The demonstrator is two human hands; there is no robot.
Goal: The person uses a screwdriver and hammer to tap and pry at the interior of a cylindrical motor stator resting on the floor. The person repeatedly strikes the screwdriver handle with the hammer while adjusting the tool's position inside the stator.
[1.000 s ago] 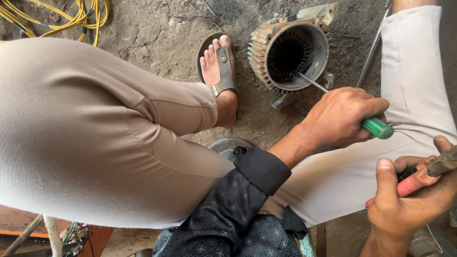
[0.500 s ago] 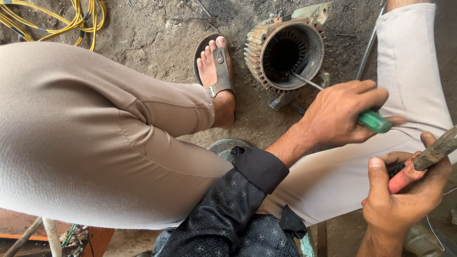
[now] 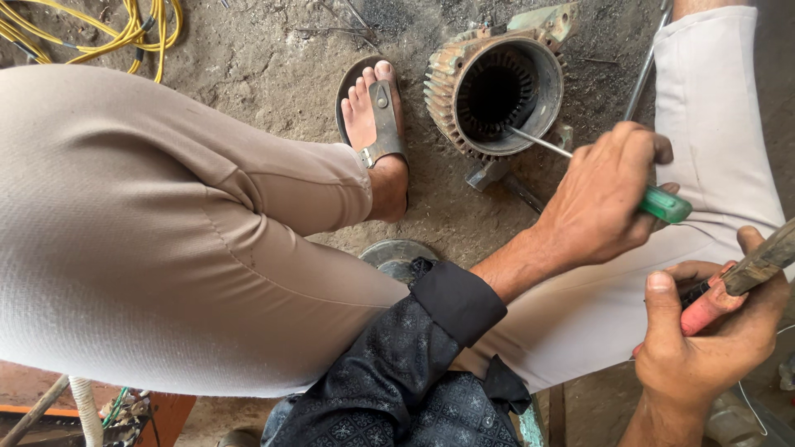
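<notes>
Dirt floor (image 3: 265, 50) bears motor housing (image 3: 497, 91), yellow cable (image 3: 124, 29).

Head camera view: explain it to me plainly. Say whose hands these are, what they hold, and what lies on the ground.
The camera sits on a person's head and looks down at their own legs and hands. The left hand grips a green-handled screwdriver, its tip inside a rusty ribbed motor housing on the dirty ground. The right hand holds a red-handled tool and a wooden handle. A sandalled foot rests beside the housing, and yellow cables lie at the top left.
</notes>
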